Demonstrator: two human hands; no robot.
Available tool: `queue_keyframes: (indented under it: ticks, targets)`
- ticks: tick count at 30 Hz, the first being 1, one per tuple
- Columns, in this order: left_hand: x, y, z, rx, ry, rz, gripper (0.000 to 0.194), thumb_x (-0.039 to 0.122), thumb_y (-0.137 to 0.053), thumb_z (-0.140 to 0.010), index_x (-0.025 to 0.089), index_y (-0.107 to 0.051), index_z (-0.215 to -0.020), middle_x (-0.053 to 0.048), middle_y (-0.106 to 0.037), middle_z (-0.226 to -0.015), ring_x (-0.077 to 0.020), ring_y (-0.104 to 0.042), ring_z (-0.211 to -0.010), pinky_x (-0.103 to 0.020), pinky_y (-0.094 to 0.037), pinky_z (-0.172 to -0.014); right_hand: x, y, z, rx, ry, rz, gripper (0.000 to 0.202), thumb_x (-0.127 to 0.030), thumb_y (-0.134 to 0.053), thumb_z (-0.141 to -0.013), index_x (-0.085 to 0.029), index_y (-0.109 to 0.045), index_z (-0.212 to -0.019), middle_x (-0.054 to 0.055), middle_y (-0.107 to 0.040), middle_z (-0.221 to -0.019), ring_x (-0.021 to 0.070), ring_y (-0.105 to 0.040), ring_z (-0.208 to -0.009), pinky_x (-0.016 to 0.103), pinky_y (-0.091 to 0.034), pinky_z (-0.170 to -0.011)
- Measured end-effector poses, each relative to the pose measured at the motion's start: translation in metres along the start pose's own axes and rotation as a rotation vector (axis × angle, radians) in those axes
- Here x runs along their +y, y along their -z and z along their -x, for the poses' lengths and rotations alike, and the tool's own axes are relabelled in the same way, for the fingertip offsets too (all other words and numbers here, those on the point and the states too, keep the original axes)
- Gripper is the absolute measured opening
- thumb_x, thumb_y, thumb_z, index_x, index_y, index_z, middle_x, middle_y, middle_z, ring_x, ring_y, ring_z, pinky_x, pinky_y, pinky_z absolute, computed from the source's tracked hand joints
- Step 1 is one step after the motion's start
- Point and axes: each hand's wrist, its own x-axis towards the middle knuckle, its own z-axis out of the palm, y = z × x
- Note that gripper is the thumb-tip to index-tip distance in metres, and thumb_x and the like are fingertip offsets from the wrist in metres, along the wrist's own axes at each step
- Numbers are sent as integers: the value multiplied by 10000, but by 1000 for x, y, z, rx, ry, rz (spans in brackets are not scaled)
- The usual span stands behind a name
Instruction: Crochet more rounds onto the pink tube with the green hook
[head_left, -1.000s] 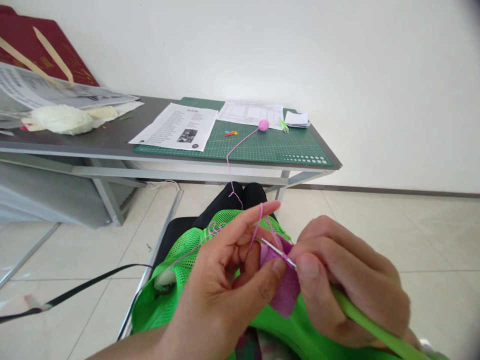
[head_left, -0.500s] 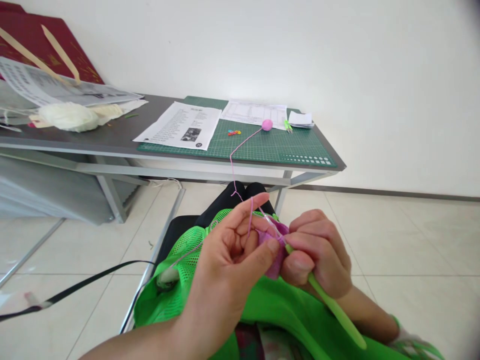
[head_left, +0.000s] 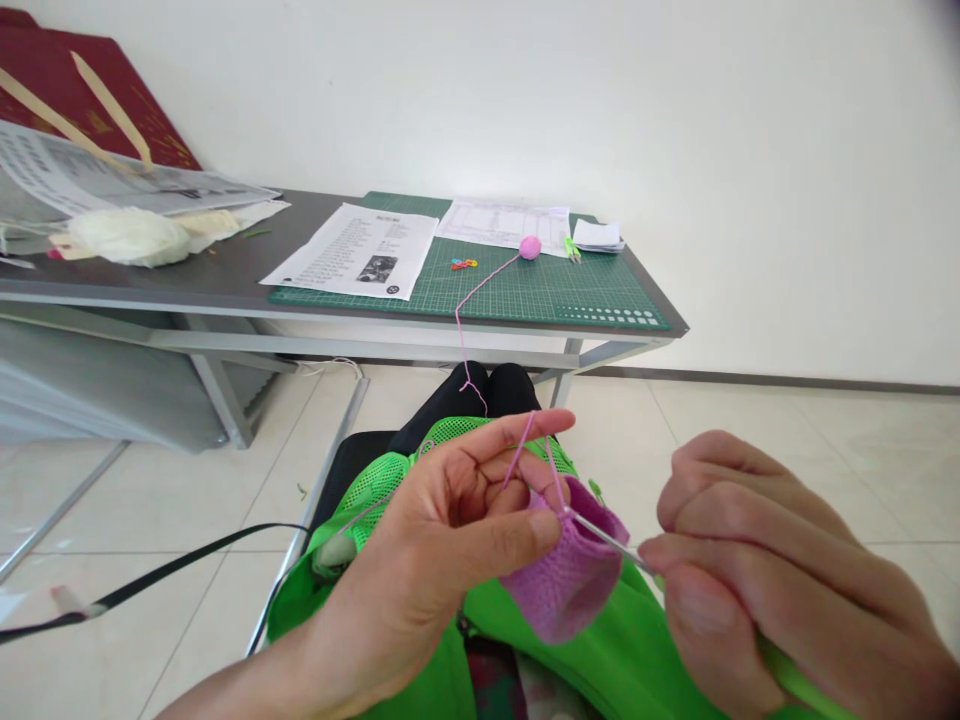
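Pinched between thumb and fingers of my left hand (head_left: 457, 530) is a pink crocheted piece (head_left: 566, 585), cup-shaped and hanging over my lap. Pink yarn (head_left: 523, 445) loops over the raised left index finger. My right hand (head_left: 780, 570) is closed around the green handle of a crochet hook (head_left: 799, 685). The hook's metal shaft points left, its tip in a loop at the top edge of the piece. A pink yarn ball (head_left: 530, 247) sits on the green mat, its strand trailing over the table edge.
The green cutting mat (head_left: 495, 290) on the dark table (head_left: 225, 255) holds printed sheets (head_left: 356, 250), colored stitch markers (head_left: 464, 264), green-handled snips (head_left: 573, 250) and small white papers (head_left: 598, 236). White yarn (head_left: 131, 236) lies at left. A black strap (head_left: 195, 540) crosses the lower left.
My right hand has moved right and closer to the camera with the hook, showing its metal shaft. More of the pink piece shows, and my left index finger points further right.
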Motion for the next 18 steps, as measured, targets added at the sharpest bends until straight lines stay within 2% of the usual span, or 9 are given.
queue_keyframes:
  ticks: [5,8,11,15,18]
  targets:
    - [-1,2,-2,-34,7,-58,423,119,-824,-802,228,-754,-1205,4,-657,-796,-72,-569,-713,-129,-430,-652,-5,14,0,-137,-91,-39,213,-158,-573,-907,-210,-500,-714,-63,-492,-557,76,-482,-529,289,-544,-610]
    - [1,5,-4,-63,24,-88,445,133,-819,-811,235,-736,-1235,-2,-658,-805,-74,-550,-693,-139,-404,-621,-5,19,-6,-122,-116,-42,281,-191,-538,-951,-211,-502,-673,-62,-499,-534,73,-488,-510,268,-566,-616]
    - [2,8,-5,-104,60,-100,453,134,-824,-807,235,-733,-1238,-6,-662,-816,-71,-531,-681,-149,-394,-623,-8,19,-14,-138,-52,-51,274,-97,-538,-907,-198,-555,-653,-57,-542,-514,55,-500,-457,226,-582,-602]
    - [2,10,-6,-127,88,-96,472,122,-830,-790,242,-736,-1237,-6,-662,-828,-75,-524,-679,-154,-390,-616,-14,18,-19,-46,-89,30,353,-169,-566,-960,-193,-548,-609,-58,-538,-490,51,-497,-446,230,-578,-589]
    - [1,9,-5,-121,104,-94,472,123,-831,-783,239,-741,-1232,-12,-668,-834,-80,-528,-685,-156,-397,-619,-12,19,-16,-79,-62,46,441,-238,-531,-1007,-195,-523,-568,-55,-538,-486,49,-505,-449,229,-589,-620]
